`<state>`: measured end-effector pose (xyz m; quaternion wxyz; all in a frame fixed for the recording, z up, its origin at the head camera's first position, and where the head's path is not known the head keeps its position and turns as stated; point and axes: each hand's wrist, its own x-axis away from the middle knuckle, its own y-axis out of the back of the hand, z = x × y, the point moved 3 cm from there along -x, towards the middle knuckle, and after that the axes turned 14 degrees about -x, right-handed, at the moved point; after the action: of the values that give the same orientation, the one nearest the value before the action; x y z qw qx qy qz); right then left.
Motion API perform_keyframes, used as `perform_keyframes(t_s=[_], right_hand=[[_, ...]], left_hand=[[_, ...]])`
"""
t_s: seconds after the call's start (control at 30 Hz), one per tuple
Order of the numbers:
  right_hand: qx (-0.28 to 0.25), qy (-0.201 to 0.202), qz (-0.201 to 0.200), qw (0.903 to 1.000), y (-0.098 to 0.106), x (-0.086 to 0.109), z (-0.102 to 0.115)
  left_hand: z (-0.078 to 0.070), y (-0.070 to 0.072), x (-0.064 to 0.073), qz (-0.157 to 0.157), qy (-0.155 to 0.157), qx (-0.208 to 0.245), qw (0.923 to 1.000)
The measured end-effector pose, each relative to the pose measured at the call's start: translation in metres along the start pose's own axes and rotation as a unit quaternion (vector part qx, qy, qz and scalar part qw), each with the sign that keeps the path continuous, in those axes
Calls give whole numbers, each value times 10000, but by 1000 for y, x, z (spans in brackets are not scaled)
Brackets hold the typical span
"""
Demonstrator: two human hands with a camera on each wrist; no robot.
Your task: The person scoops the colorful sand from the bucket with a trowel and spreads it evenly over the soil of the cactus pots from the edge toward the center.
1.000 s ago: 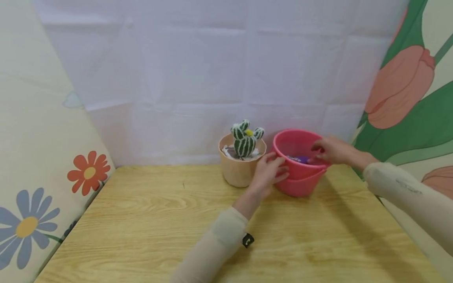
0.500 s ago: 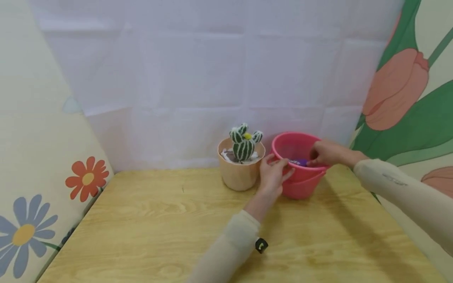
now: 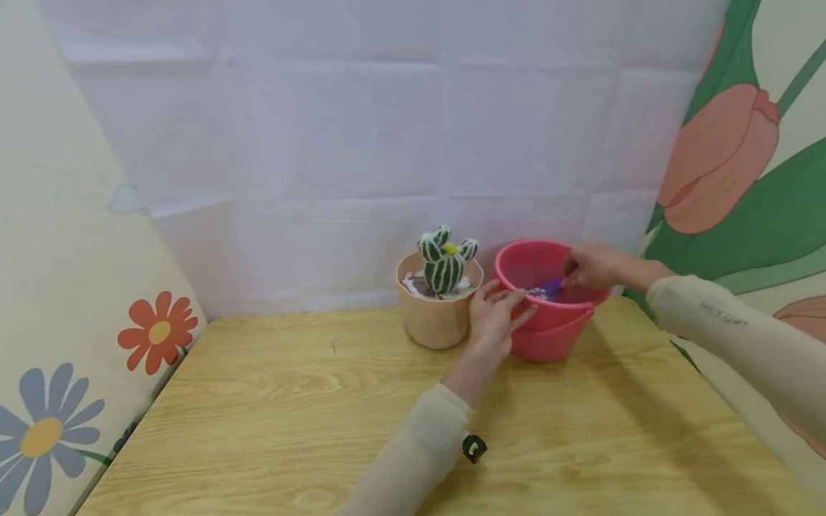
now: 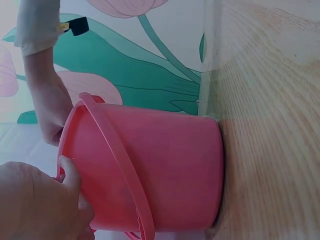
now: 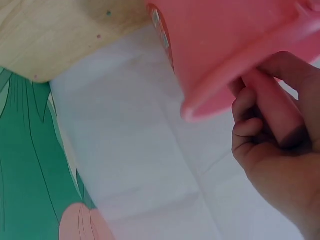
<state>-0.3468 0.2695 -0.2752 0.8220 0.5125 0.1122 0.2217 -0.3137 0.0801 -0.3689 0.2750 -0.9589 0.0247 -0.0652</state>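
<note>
At the back of the table stands a pink bucket [image 3: 548, 337], upright. My left hand [image 3: 492, 319] holds its near-left rim, with a finger lying against the outer wall in the left wrist view. My right hand [image 3: 594, 265] is over the bucket's right rim. In the right wrist view its fingers curl round a pink handle [image 5: 275, 107] that reaches into the bucket. Inside, a purple shovel blade [image 3: 553, 287] shows below that hand, beside small whitish bits [image 3: 535, 292]. The bucket's floor is hidden.
A peach flowerpot [image 3: 435, 326] with a crocheted cactus [image 3: 444, 272] stands just left of the bucket. The bucket's handle [image 4: 125, 162] hangs down its side. A white sheet [image 3: 323, 143] hangs behind the wooden table [image 3: 290, 416].
My left hand has moved right and taken hold of the bucket's rim. The right hand has shifted slightly over the bucket, and more of the purple blade and whitish bits shows.
</note>
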Motion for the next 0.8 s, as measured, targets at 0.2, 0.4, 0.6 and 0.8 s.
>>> perform_keyframes(t_s=[0.2, 0.4, 0.6, 0.8], right_hand=[[221, -155, -57, 9996, 17, 10, 4], [1182, 246, -695, 9902, 31, 19, 12], [1945, 470, -941, 9752, 30, 21, 8], [2107, 203, -660, 9751, 21, 26, 3]], left_hand=[[0, 1, -1, -7, -35, 19, 10000], [-3, 2, -3, 31, -57, 69, 10000], [-1, 0, -1, 19, -68, 84, 9999], [8, -3, 6, 70, -63, 112, 9999]])
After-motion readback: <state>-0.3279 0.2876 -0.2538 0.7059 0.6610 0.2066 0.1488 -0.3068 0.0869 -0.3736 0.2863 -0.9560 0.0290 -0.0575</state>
